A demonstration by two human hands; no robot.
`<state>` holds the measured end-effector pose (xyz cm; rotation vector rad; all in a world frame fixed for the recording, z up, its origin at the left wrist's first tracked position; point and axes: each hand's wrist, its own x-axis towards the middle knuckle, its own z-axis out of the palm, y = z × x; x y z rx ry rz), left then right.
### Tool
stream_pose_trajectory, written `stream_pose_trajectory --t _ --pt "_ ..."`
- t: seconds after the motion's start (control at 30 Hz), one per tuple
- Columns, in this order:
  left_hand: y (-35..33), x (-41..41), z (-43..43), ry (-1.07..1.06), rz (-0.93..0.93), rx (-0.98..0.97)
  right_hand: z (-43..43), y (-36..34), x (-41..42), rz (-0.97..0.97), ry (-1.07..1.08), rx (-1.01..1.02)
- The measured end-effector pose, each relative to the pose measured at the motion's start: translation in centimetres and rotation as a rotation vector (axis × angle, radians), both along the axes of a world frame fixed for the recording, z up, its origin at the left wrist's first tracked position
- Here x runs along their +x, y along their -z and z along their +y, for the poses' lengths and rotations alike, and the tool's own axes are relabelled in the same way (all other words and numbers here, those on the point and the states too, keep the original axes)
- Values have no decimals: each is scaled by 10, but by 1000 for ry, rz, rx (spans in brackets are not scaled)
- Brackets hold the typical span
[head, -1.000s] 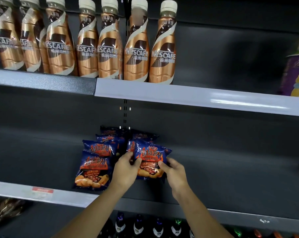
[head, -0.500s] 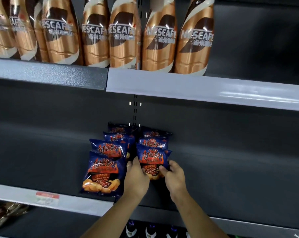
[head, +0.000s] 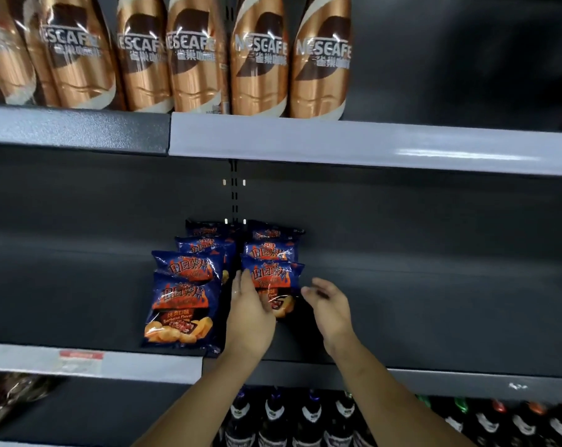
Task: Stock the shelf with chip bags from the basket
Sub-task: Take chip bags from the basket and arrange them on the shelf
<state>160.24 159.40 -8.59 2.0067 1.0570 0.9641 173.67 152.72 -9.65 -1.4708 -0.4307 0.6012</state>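
While chip bags line the dark shelf, bottles stand above.

- The left hand is raised with its back to the camera, fingers straight and close together, pointing up and away, palm turned to the right.
- The right hand is level with it and apart from it, palm turned left, fingers loosely curved and slightly blurred, holding nothing.
- The bare left forearm and right forearm rise from the bottom edge, angled towards each other.
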Motion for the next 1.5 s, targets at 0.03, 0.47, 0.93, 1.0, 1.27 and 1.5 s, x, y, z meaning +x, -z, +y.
stream_pose_trajectory --t 0.03,0.47,0.93,1.0,1.27,1.5 --pt "-4 -2 -9 11 -13 39 -6 -5 3 13 23 23" --pt "-27 63 -124 378 36 -5 -151 -92 65 13 93 281" --pt "38 246 -419 1229 386 -131 -522 -20 161 -128 552 96" --pt "56 260 -455 1306 457 -131 -569 0 161 -126 624 58" --pt "139 295 -556 1538 745 -195 -694 93 135 80 911 -10" --pt "239 331 -599 1603 1020 -261 -730 201 119 346 1065 -128"
